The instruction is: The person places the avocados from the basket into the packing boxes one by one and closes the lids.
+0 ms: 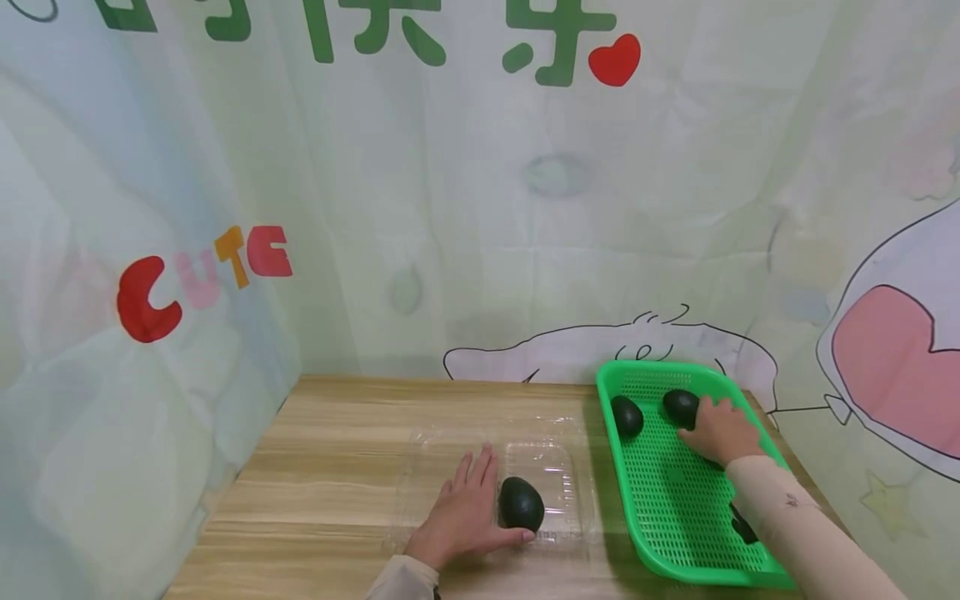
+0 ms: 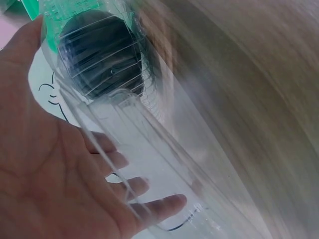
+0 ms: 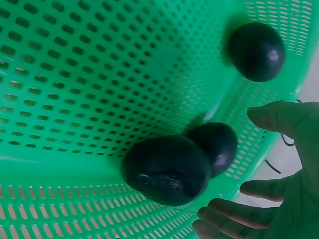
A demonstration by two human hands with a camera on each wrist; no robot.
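Note:
A clear plastic container [image 1: 566,454] lies on the wooden table, with one dark, egg-shaped avocado [image 1: 521,505] in its right part. My left hand [image 1: 463,512] rests at the container with fingers extended, its thumb close to the front of that avocado. Through the clear plastic, the left wrist view shows the fingers [image 2: 164,208] and the dark avocado [image 2: 102,55]. Over the green basket [image 1: 624,492] reaches my right hand [image 1: 722,432], fingers apart. In the right wrist view this hand [image 3: 294,194] is beside two touching avocados [image 3: 167,170], holding neither; another avocado [image 3: 256,52] lies apart.
The basket stands at the table's right side, beside the container. Wood-grain table top [image 1: 300,483] extends to the left. A printed cloth [image 1: 480,217] with letters and cartoon drawings hangs behind the table and along its sides.

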